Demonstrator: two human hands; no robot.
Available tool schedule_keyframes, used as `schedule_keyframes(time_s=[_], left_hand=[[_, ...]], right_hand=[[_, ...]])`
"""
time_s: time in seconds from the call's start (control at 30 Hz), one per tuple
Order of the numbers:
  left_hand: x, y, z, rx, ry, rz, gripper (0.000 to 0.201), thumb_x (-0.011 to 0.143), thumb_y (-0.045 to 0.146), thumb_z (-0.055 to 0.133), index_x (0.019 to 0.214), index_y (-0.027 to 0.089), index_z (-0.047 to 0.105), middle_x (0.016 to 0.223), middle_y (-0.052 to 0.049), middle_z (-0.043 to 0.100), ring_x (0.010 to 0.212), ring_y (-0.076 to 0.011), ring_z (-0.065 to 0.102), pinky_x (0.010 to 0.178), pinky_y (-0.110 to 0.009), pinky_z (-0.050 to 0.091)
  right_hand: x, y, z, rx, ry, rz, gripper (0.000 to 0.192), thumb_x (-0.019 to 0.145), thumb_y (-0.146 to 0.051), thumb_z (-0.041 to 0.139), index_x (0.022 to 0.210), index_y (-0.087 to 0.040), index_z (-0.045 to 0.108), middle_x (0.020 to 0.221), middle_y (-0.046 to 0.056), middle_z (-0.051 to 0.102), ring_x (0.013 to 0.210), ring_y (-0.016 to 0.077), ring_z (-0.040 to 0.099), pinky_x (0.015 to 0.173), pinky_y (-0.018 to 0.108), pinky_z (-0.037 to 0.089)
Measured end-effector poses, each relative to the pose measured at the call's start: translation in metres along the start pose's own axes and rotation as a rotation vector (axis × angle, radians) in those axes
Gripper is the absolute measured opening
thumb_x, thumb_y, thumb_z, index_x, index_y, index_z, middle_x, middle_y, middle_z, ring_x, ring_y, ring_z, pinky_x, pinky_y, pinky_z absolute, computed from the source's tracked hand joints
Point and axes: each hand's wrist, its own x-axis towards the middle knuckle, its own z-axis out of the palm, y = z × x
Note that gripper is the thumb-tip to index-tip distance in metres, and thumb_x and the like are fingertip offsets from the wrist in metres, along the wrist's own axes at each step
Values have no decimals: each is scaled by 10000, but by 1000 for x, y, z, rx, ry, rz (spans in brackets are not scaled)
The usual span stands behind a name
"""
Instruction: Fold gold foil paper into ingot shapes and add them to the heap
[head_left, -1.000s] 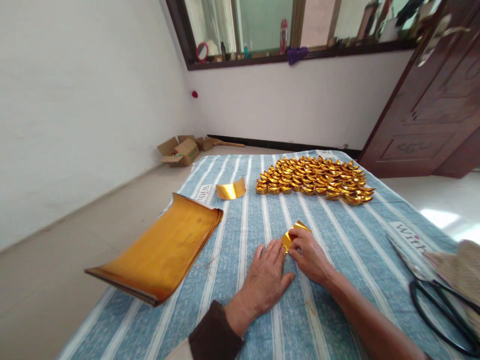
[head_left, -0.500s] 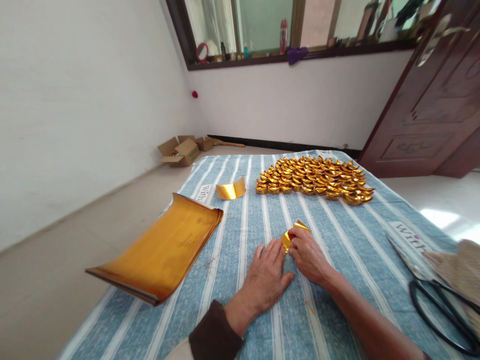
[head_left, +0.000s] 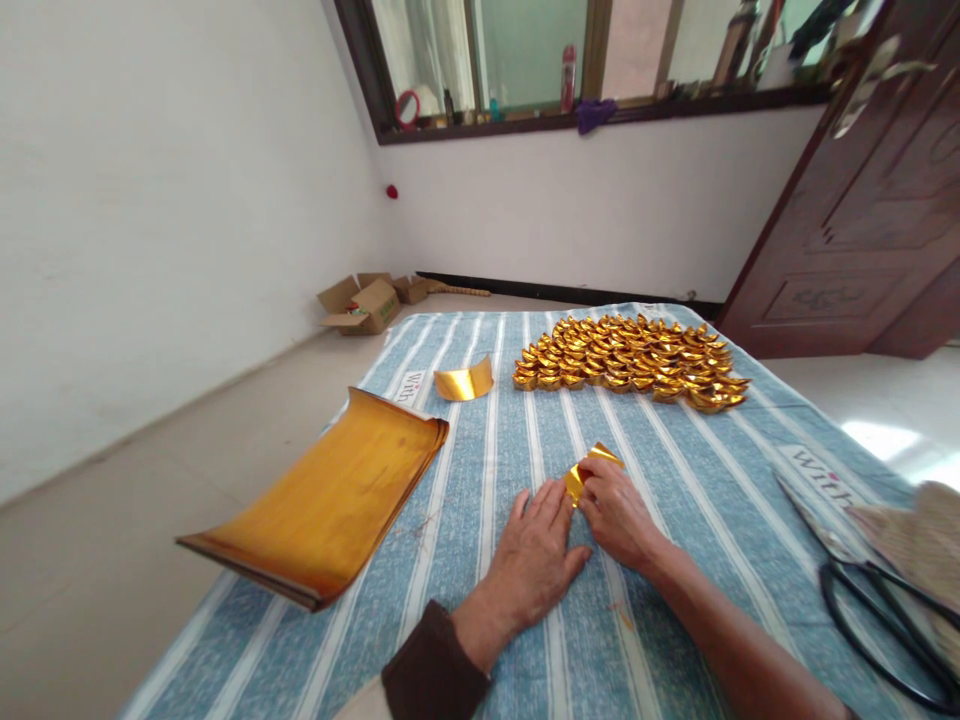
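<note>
A small piece of shiny gold foil paper (head_left: 576,482) lies on the striped cloth, partly covered by my fingers. My right hand (head_left: 616,505) is closed over it, with bent fingers pressing on the paper. Flat on the cloth, my left hand (head_left: 534,545) has its fingers stretched out, their tips at the paper's left edge. Farther back, a curved gold foil sheet (head_left: 463,382) stands by itself. To its right sit many folded gold paper ingots (head_left: 619,355) in close rows. A thick stack of gold foil sheets (head_left: 322,490) lies at the left, its ends curling up.
Large black-handled scissors (head_left: 847,560) lie at the right edge beside a beige knitted cloth (head_left: 919,540). The blue striped tablecloth (head_left: 480,620) covers the surface. An open cardboard box (head_left: 364,303) stands on the floor behind, and a dark red door (head_left: 832,230) is at right.
Hardly anything differs. Both hands keep their places on the gold paper, and the whole view has shifted very slightly.
</note>
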Motion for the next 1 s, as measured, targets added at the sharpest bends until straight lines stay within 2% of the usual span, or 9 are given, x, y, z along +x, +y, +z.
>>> schedule_keyframes(time_s=[0.3,0.5,1.0], left_hand=[[1,2,-4,16,-30,-8,594,933,381,557,1440,118,394,1533,-151,371,1430,-295,315,1151,-536,278],[0,2,-4,18,-2,4,575,922,379,580,1419,133,429,1525,-151,383,1426,-297,327,1153,-528,291],[1,2,-5,47,-21,6,592,916,356,589,1429,117,413,1531,-155,368,1429,-296,318,1151,-543,295]], right_hand=[[0,4,-5,40,-21,-10,173,801,-103,527,676,-211,577,1076,104,648,1049,251,579,923,443,478],[1,3,-7,76,-38,5,173,780,-94,543,654,-212,546,1052,96,651,1031,244,590,923,441,481],[3,2,-7,141,-34,27,167,733,-58,546,668,-211,568,1069,75,644,1037,233,587,948,445,457]])
